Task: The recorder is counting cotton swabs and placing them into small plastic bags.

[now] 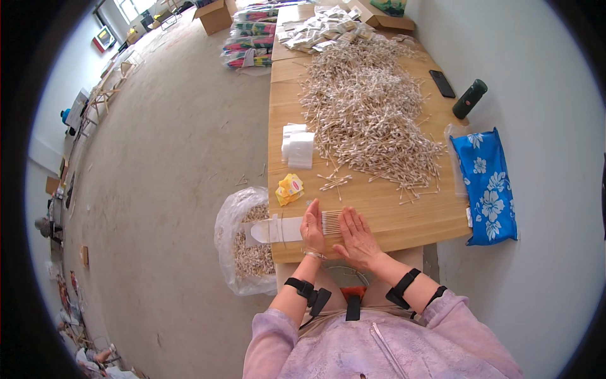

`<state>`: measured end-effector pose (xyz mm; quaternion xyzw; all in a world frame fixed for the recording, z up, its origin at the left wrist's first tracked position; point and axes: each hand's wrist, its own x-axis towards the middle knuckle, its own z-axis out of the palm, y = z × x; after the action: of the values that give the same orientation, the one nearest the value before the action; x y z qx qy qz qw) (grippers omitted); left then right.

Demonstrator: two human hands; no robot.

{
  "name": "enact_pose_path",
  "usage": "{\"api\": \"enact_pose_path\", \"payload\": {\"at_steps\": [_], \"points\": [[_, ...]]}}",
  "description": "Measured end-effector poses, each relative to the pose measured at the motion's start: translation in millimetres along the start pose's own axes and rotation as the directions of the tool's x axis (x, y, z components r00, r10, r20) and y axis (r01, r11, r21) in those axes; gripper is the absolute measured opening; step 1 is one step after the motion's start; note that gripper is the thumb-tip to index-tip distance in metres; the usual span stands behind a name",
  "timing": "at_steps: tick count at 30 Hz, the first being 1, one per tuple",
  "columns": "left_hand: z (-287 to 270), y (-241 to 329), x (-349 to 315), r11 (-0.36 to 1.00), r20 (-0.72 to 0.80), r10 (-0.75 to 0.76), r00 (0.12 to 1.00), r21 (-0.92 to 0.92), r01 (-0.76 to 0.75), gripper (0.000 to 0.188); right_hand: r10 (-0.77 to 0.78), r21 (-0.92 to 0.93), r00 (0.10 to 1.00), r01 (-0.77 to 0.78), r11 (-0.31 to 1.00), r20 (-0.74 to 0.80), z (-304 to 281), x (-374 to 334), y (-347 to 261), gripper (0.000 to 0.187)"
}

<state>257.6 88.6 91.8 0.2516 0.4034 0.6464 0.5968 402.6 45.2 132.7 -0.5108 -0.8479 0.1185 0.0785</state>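
A row of cotton swabs (332,222) lies side by side on the wooden table (404,218) near its front edge. My left hand (312,228) stands on its edge at the left end of the row, fingers stretched out. My right hand (357,237) lies flat at the right end, its fingers straight and touching the swab tips. Left of my left hand, a white strip-like holder (287,230) reaches past the table's left edge. Just beyond it are small yellow cards (290,189). A large heap of loose cotton swabs (366,101) covers the middle of the table.
Clear plastic sleeves (298,146) lie left of the heap. Packed white packets (325,28) are piled at the far end. Along the right are a phone (442,83), a dark green bottle (470,99) and a blue flowered bag (487,186). A plastic sack of swabs (252,252) stands beside the table.
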Motion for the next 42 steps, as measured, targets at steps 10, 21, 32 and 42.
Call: {"api": "enact_pose_path", "payload": {"at_steps": [10, 21, 32, 42], "points": [[-20, -12, 6, 1.0, -0.019, -0.009, 1.0, 0.024, 0.01, 0.052, 0.071, -0.021, 0.993, -0.069, 0.997, 0.093, 4, 20, -4, 0.094], [-21, 44, -65, 0.012, 0.619, -0.045, 0.784, 0.785, -0.62, 0.054, 0.012, -0.028, 0.999, -0.014, 1.0, -0.045, 15, 18, 7, 0.095], [-18, 43, -61, -0.041, 0.588, -0.118, 0.8, 0.802, -0.596, 0.062, -0.002, -0.056, 0.997, -0.003, 0.998, -0.08, 18, 17, 6, 0.096], [-7, 51, -58, -0.035, 0.533, -0.182, 0.826, 0.836, -0.547, 0.068, 0.002, -0.121, 0.999, -0.008, 0.993, -0.049, 18, 17, 6, 0.097]]}}
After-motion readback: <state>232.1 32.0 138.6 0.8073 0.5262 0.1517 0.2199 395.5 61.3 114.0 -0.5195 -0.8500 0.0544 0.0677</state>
